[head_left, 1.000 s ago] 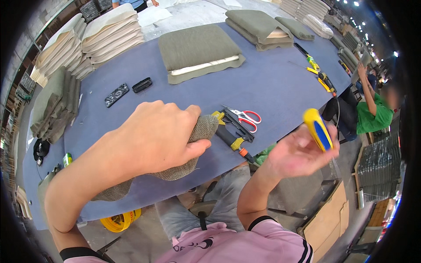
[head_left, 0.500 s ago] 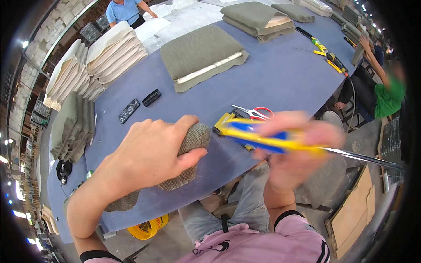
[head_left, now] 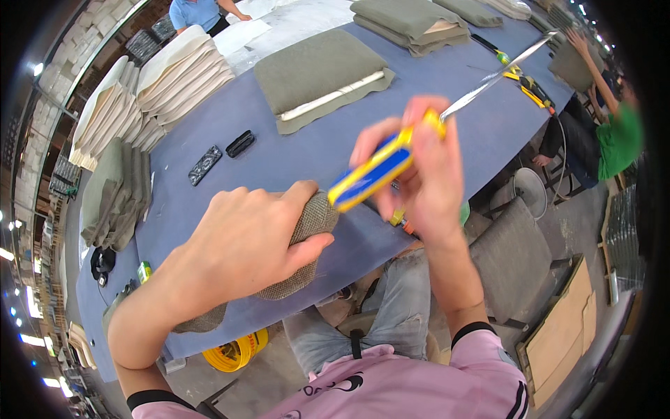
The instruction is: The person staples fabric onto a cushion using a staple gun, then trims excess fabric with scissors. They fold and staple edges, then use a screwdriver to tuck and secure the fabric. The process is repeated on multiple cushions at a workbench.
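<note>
My left hand [head_left: 241, 244] is closed around the end of a padded piece covered in grey-brown woven fabric [head_left: 289, 283]. Its thumb and fingers press on either side, and the hand and forearm hide much of the piece. In my right hand [head_left: 433, 185] is a screwdriver [head_left: 377, 171] with a yellow and blue handle, gripped near the shaft. The long metal shaft points up and to the right, away from the fabric. The butt of the handle is right by the padded end; whether they touch I cannot tell.
A phone [head_left: 204, 165] and a dark case [head_left: 240, 144] lie on the blue table [head_left: 209, 209]. Folded grey-green fabric [head_left: 321, 77] is beyond them, with stacked cream pads [head_left: 181, 77] at left. A yellow bucket [head_left: 237, 353] stands below the edge. Co-workers are at back and right.
My right hand has swung the screwdriver; its shaft pointed right and slightly down, now up and right. The hand has moved left and up, covering the scissors. My left hand has kept its grip.
</note>
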Demonstrator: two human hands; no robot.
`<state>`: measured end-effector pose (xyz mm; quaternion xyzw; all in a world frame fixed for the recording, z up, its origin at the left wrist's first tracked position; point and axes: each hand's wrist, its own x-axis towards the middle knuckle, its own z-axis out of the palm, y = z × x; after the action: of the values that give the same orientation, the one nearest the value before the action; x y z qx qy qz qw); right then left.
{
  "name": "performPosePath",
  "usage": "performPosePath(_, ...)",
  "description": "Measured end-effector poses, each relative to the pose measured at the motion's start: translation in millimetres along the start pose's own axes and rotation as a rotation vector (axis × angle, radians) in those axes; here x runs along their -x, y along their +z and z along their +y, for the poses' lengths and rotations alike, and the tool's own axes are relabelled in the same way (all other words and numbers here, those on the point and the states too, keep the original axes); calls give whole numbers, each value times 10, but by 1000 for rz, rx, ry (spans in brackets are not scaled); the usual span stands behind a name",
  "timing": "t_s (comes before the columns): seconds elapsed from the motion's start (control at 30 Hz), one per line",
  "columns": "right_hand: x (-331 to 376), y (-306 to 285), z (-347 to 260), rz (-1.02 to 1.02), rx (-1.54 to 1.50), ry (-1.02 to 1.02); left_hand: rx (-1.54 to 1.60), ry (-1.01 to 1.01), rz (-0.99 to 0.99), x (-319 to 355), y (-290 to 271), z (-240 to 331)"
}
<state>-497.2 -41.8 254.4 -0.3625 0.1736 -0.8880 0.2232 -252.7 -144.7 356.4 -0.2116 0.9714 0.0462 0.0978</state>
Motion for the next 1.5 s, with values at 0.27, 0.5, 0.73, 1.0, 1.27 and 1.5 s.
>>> performPosePath(0.27, -25, -146, 226, -199, -111, 331, 28, 37, -64, 69, 65, 78)
performPosePath(0.5, 526, 37, 313, 125, 56, -95, 55, 35, 14, 83, 73, 77)
performPosePath(0.73, 815, 106, 172, 341, 31, -211, 43, 47, 47, 49, 63, 46)
performPosePath(1.0, 920, 413, 267, 295, 208, -189, 80, 56, 58, 33, 77, -12)
performPosePath(1.27, 910, 601, -40, -26, 823, -386, 65, 61, 30, 37, 58, -86)
performPosePath(1.5, 724, 832, -277, -197, 794, -478, 78, 133, 142, 38, 181, -217)
